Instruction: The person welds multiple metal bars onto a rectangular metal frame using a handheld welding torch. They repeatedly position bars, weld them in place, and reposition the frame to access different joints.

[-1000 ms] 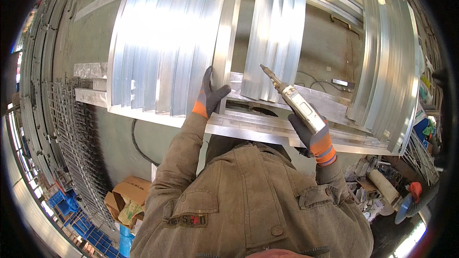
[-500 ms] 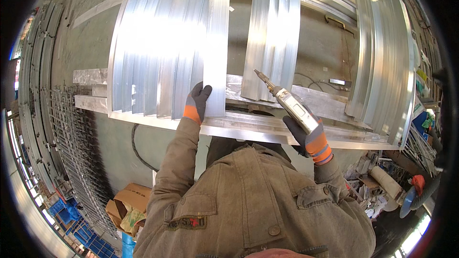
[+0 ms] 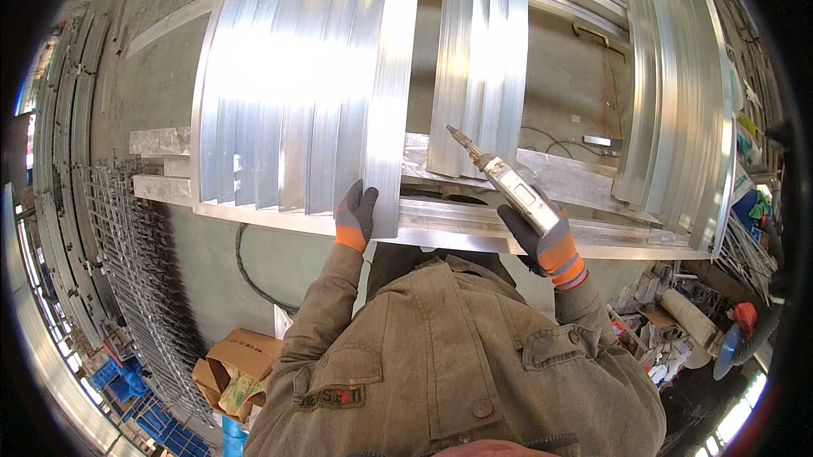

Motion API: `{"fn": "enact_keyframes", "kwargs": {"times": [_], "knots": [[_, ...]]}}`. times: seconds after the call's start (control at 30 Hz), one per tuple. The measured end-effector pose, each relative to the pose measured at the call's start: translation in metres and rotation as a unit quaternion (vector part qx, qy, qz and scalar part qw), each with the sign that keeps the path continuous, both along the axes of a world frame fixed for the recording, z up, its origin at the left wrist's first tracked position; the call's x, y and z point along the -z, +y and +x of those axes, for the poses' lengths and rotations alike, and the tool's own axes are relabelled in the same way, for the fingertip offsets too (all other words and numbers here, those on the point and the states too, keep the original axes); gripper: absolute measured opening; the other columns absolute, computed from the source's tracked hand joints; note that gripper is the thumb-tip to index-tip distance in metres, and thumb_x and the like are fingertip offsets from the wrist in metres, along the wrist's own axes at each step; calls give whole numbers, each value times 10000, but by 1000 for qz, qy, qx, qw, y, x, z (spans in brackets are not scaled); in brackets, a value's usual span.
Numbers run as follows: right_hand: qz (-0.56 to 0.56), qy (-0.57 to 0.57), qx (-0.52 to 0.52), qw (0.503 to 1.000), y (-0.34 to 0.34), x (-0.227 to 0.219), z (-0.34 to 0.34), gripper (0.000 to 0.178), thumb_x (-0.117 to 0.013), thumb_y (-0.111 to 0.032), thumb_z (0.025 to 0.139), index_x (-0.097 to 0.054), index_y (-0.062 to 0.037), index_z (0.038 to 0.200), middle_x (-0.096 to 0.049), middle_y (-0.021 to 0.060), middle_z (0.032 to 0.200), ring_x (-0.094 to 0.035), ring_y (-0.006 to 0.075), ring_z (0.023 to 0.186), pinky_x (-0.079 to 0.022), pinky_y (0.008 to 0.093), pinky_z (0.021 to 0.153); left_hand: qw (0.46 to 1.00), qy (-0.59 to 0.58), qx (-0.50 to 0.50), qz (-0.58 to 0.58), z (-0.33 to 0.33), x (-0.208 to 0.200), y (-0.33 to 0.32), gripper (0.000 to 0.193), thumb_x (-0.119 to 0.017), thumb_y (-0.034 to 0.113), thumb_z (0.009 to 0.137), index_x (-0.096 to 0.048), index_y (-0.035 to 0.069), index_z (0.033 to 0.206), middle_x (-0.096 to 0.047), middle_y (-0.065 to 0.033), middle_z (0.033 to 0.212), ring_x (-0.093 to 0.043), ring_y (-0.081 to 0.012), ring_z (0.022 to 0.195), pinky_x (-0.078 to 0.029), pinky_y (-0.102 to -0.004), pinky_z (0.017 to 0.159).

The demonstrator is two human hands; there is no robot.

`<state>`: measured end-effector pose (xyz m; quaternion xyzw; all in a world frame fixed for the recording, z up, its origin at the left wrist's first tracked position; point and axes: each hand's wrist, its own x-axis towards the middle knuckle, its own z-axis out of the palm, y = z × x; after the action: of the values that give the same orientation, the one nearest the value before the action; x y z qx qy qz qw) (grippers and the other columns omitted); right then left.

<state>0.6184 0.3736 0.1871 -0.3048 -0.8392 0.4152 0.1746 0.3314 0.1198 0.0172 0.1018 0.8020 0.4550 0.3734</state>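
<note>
My left hand (image 3: 354,213), in a dark glove with an orange cuff, grips the near end of an aluminium slat (image 3: 391,93). That slat is the rightmost of a row of overlapping slats (image 3: 292,127) inside a shiny metal frame (image 3: 474,241). Its near end lies over the frame's near rail, and the slat stands slightly askew. In my right hand (image 3: 542,241), gloved the same way, is a power screwdriver (image 3: 514,190) with a pale body. The bit points up and left, toward a smaller stack of loose slats (image 3: 474,76). My right fingertips are partly hidden behind the tool.
More slats (image 3: 669,101) stand at the frame's right end. Metal support bars (image 3: 161,188) run beneath the frame. A rack of thin metal rods (image 3: 140,245) lies at left, and an opened cardboard box (image 3: 241,355) sits at lower left. Scrap and a pale roll (image 3: 686,317) lie at lower right.
The rightmost slat has slid toward me and turned slightly, its near end now over the near rail. My left hand came nearer with it. The screwdriver stays almost in place.
</note>
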Motion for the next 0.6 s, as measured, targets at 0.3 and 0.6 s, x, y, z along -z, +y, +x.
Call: {"fn": "enact_keyframes", "kwargs": {"times": [0.3, 0.6], "knots": [[-20, -16, 10, 1000, -3, -1, 1, 363, -880, -223, 977, -723, -33, 1244, -800, 163, 939, -792, 354, 770, -614, 414, 668, 999, 32, 10, -7, -1, 13, -2, 614, -713, 344, 1093, -621, -77, 1531, -729, -234, 1459, -689, -299, 1319, -519, -410, 1143], [-19, -9, 4, 1000, -5, 1, 2, 371, -872, -241, 987, -718, -42, 1259, -807, 167, 959, -801, 364, 802, -620, 413, 684, 998, 56, 32, -29, -3, 3, 6, 672, -718, 371, 1089, -591, -107, 1544, -708, -268, 1478, -680, -327, 1349, -504, -411, 1174]]}}
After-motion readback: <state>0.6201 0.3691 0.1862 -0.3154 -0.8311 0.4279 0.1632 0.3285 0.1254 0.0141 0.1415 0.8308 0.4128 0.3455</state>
